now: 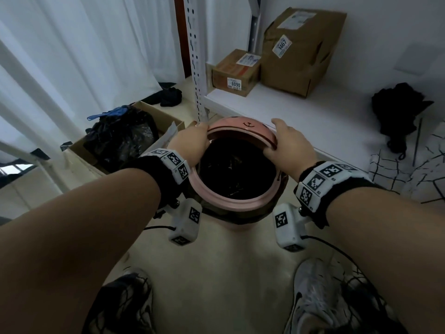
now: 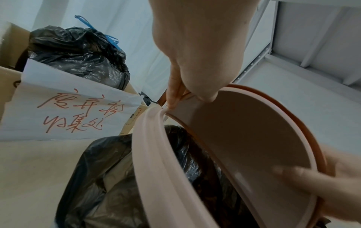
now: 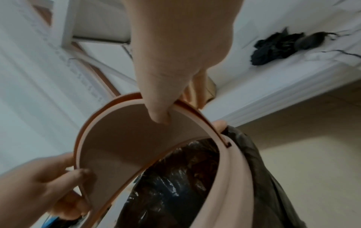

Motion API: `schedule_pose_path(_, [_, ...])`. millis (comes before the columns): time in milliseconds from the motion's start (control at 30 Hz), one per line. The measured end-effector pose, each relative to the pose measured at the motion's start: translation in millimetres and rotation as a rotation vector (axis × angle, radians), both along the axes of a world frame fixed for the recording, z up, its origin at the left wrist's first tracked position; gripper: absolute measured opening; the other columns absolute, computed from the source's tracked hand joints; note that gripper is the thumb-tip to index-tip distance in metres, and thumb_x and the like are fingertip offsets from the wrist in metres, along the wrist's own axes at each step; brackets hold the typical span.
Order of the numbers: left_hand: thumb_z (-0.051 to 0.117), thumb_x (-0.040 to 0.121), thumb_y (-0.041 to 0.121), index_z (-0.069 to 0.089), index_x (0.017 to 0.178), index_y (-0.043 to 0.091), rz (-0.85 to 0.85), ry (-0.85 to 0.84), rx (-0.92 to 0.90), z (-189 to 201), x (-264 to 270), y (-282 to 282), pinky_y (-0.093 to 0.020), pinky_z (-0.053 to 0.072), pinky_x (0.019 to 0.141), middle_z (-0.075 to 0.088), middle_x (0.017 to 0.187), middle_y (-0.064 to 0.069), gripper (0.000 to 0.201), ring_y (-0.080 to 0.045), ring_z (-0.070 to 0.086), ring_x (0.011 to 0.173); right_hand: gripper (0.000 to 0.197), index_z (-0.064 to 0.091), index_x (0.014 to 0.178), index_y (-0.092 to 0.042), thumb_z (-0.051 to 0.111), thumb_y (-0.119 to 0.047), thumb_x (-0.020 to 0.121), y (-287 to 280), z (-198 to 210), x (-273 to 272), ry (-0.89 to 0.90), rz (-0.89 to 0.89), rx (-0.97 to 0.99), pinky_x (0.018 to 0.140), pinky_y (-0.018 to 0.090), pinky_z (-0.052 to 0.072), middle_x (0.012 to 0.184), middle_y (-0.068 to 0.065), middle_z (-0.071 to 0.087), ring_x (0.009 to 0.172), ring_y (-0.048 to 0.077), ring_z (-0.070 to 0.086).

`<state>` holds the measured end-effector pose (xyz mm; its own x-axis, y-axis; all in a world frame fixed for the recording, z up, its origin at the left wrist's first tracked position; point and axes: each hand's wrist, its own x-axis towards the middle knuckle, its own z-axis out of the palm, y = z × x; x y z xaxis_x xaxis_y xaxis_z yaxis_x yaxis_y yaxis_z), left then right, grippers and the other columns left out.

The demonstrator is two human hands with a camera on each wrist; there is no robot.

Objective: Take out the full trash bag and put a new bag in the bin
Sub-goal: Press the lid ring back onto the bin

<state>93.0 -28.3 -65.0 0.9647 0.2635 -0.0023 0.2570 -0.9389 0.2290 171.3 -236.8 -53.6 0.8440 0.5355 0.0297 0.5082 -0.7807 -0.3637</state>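
Observation:
A pink round bin (image 1: 231, 202) stands on the floor between my feet, lined with a black bag (image 1: 237, 168) whose edge hangs folded over the outside (image 2: 93, 177). Its pink lid (image 1: 242, 131) is tilted up at the far side, over the rim ring (image 2: 156, 154). My left hand (image 1: 192, 141) grips the lid's left edge, thumb inside (image 2: 203, 92). My right hand (image 1: 286, 141) grips the lid's right edge, thumb on its underside (image 3: 158, 114). A tied full black bag (image 1: 120, 136) with a blue drawstring sits in a cardboard box to the left.
The cardboard box (image 1: 84, 150) carries a white handwritten sheet (image 2: 64, 111). A white shelf (image 1: 301, 109) behind the bin holds two cardboard parcels (image 1: 298, 49) and a dark bundle (image 1: 399, 109). A shelf post (image 1: 198, 68) rises beside the bin. White curtains hang on the left.

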Motion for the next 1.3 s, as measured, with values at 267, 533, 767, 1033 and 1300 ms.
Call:
schedule_pose_path(267, [0.035,0.100,0.019,0.049,0.114,-0.002,0.121,-0.063,-0.155,-15,1,-10,-0.033,0.037,0.069,0.063,0.106,-0.022,0.029,-0.037,0.060,0.096,0.047,0.041,0.124,-0.008,0.054,-0.024,0.082,-13,-28,0,0.455,-0.258,-0.057,0.083,0.052,0.054,0.112,0.022,0.060,0.095,0.042,0.063])
schedule_pose_path(533, [0.055,0.090,0.017,0.057,0.117,0.004,0.285,0.108,-0.346,-25,-13,-2,-0.035,0.046,0.083,0.064,0.111,-0.017,0.030,-0.034,0.060,0.103,0.032,0.050,0.118,-0.005,0.044,-0.014,0.088,-5,-29,3,0.352,-0.247,0.009,0.085,0.051,0.054,0.112,0.023,0.062,0.095,0.041,0.064])
schedule_pose_path(767, [0.042,0.095,0.019,0.057,0.091,0.006,0.399,0.060,-0.439,-28,-22,20,-0.036,0.043,0.072,0.063,0.092,-0.020,0.020,-0.033,0.060,0.085,0.032,0.048,0.119,-0.006,0.044,-0.017,0.089,17,-29,-6,0.332,-0.233,0.112,0.085,0.047,0.053,0.111,0.023,0.061,0.096,0.042,0.061])
schedule_pose_path(1033, [0.039,0.098,0.013,0.049,0.127,0.007,0.344,0.115,-0.660,-26,-28,14,-0.033,0.040,0.093,0.055,0.125,-0.014,0.031,-0.028,0.052,0.113,0.031,0.048,0.119,-0.009,0.048,-0.016,0.090,12,-31,-2,0.267,-0.228,0.151,0.086,0.038,0.046,0.113,0.020,0.062,0.103,0.038,0.060])
schedule_pose_path(1300, [0.044,0.098,0.016,0.035,0.141,0.008,0.326,0.156,-0.555,-36,-29,21,-0.035,0.033,0.106,0.041,0.146,-0.011,0.045,-0.029,0.039,0.134,0.068,0.031,0.141,-0.024,0.060,-0.012,0.080,9,-40,1,0.387,-0.126,0.207,0.096,0.038,0.046,0.119,0.013,0.061,0.111,0.032,0.057])
